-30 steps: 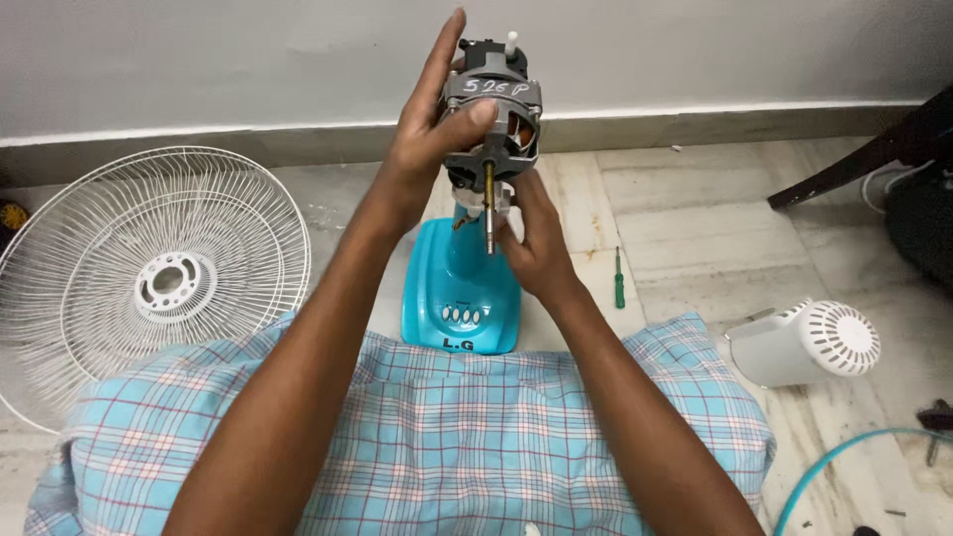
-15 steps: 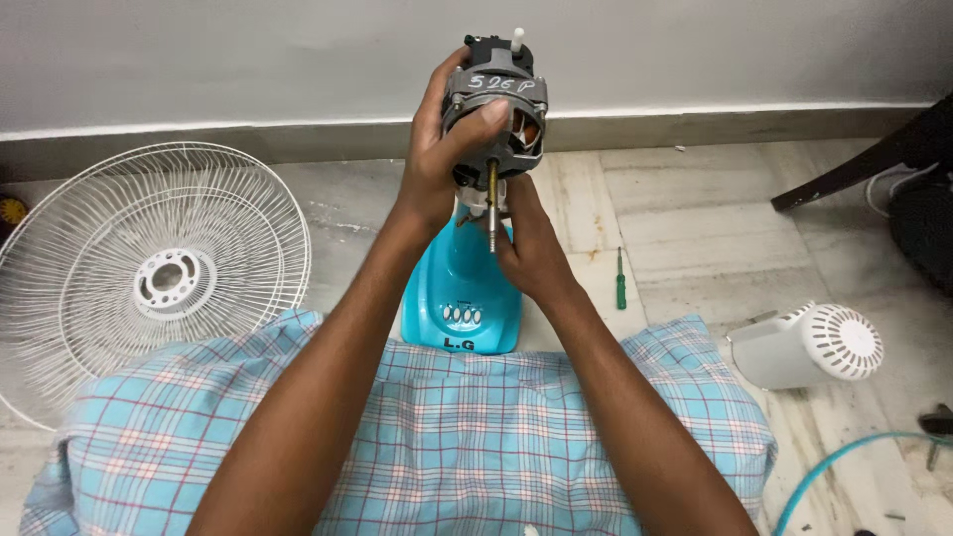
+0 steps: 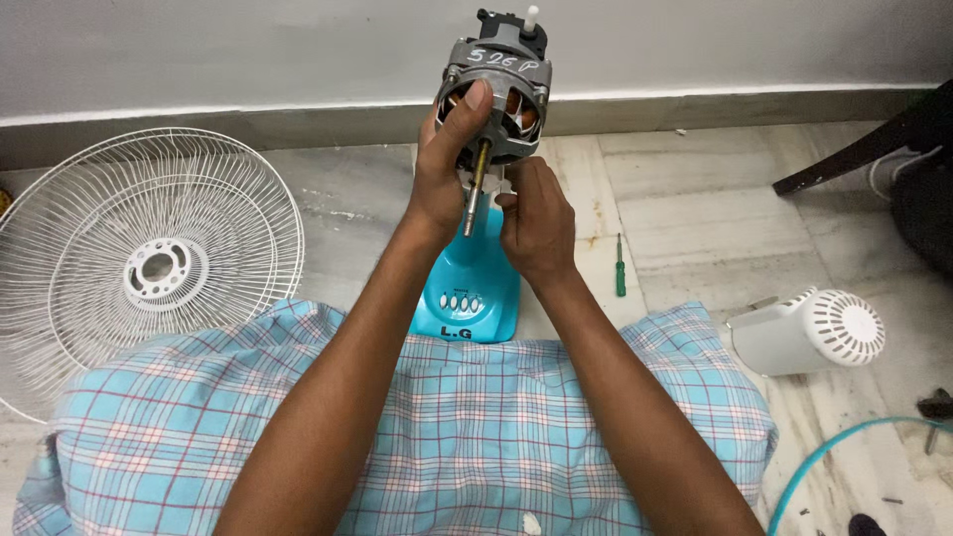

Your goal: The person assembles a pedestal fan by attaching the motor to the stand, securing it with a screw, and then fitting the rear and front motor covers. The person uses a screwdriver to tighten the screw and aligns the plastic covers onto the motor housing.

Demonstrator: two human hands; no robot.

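Pale tiled floor [image 3: 695, 199] with a grey skirting strip along the wall, that's the setting, seen from above over a lap covered in blue checked cloth [image 3: 476, 427]. Both forearms stretch forward and up from the lap. Left hand [image 3: 445, 169] is wrapped around the left side of a bare fan motor [image 3: 501, 84], thumb pressed up against its front face, holding it raised in front of the wall. Right hand [image 3: 534, 213] sits just below the motor, fingers pinched closed on something small and pale at the motor's underside, right beside the metal shaft [image 3: 476, 189] that pokes down out of the front; can't make out what that little part is. Directly under the hands stands a turquoise fan base [image 3: 467, 288] with a row of buttons, partly hidden by the wrists. Off to the left lies a white wire fan guard [image 3: 139, 263] flat on the floor. To the right of the base there's a green-handled screwdriver [image 3: 620, 266], and further right a white plastic motor cover [image 3: 809, 333] on its side. Dark chair leg [image 3: 854, 154] cuts across the top right corner.
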